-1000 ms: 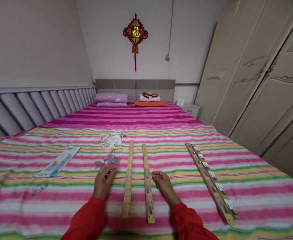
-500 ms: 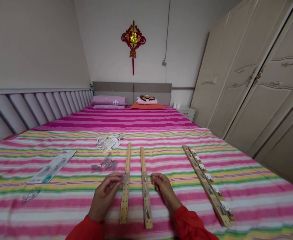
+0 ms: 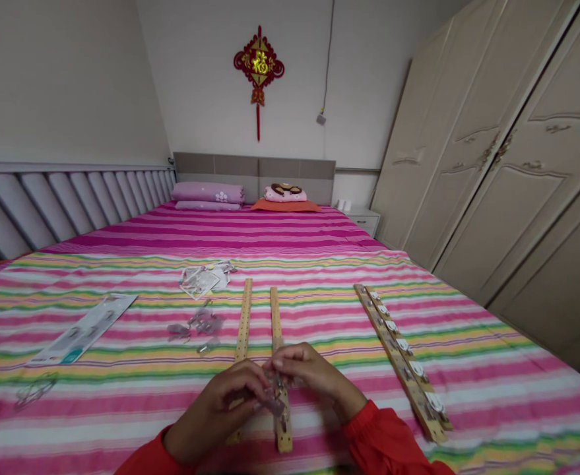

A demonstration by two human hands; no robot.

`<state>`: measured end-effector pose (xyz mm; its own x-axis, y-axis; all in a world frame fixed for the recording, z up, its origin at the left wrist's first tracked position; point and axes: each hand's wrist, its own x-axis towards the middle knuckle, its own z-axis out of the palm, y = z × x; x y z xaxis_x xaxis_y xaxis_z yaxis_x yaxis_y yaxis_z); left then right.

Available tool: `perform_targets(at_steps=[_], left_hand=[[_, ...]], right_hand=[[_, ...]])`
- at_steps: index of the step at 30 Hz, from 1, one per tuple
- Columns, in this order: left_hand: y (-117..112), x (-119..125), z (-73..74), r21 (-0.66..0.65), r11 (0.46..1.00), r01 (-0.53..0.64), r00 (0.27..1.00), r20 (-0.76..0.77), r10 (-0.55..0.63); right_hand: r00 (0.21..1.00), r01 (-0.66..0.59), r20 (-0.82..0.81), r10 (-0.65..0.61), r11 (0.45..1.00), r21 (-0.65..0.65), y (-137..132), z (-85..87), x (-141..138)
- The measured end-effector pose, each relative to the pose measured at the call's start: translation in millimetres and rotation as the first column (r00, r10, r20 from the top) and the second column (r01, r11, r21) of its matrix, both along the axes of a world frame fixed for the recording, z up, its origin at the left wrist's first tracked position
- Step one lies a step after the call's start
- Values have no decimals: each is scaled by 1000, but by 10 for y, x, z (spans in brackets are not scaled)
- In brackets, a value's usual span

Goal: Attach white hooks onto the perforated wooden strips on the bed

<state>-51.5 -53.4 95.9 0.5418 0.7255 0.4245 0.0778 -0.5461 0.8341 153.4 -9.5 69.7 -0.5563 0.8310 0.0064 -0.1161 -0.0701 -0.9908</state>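
My left hand (image 3: pixel 220 409) and my right hand (image 3: pixel 309 373) meet low in the middle of the view, above a narrow perforated wooden strip (image 3: pixel 284 429). Between their fingertips is a small transparent plastic hook (image 3: pixel 276 396), partly hidden and blurred. It sits close to the strip's holes. Another bare wooden strip (image 3: pixel 243 323) lies to the left, its lower part behind my left hand. Several transparent plastic hooks (image 3: pixel 201 324) lie beyond my left hand. A third wooden strip (image 3: pixel 398 353), fitted with several white-topped hooks, lies to the right.
Everything lies on a bed with a pink-striped quilt (image 3: pixel 319 330). A printed packaging card (image 3: pixel 82 330), loose wrappers (image 3: pixel 199 280) and a thin transparent piece (image 3: pixel 35 390) lie to the left. Pillows, a headboard, a padded side rail and a wardrobe surround the bed.
My hands have come together over the middle strip, and my left hand has carried the small transparent piece to the right. The view has shifted slightly left.
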Motion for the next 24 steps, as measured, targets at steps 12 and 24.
perform_targets(at_steps=[12, 24], left_hand=[[292, 77, -139, -268, 949, 165, 986, 9, -169], [627, 255, -270, -649, 760, 10, 988, 123, 92]], right_hand=[[958, -261, -159, 237, 953, -155, -75, -126, 138], [951, -71, -308, -36, 942, -329, 76, -246, 118]])
